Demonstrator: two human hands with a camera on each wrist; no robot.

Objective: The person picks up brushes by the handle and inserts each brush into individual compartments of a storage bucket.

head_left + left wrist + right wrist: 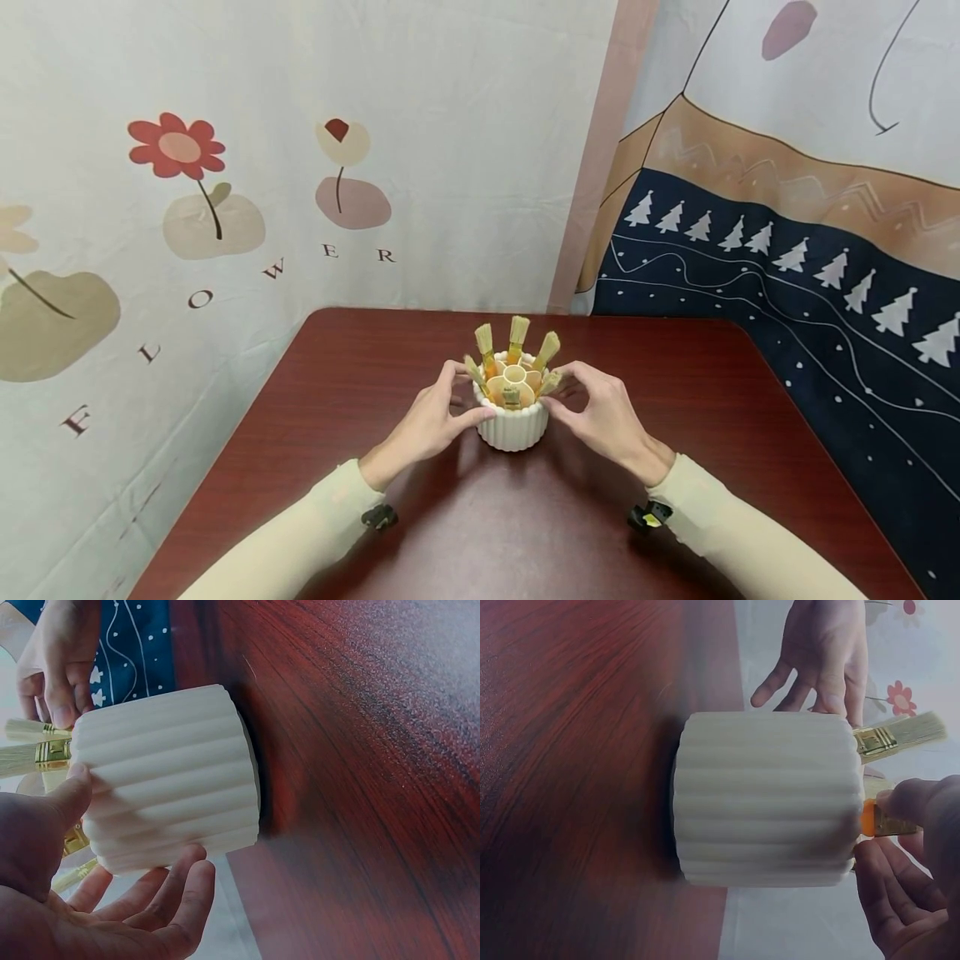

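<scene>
A white ribbed round holder [513,432] stands upright on the table, its top split into petal-like compartments around a central ring. Several flat paintbrushes [518,332] stand in it, pale bristles up. My left hand [431,417] grips the holder's left side; in the left wrist view the thumb lies at the rim and the fingers curve along the ribbed wall [169,776]. At the right rim, my right hand [603,414] pinches a brush by its gold metal band [894,825], with a bit of orange handle showing. The handles' lower parts are hidden inside the holder.
The dark red wooden table [480,533] extends around the holder. Behind it hangs a pale cloth [465,167] printed with flowers; to the right is a navy cloth [697,267] with white trees. A black band [378,517] is on the left wrist, another [649,515] on the right.
</scene>
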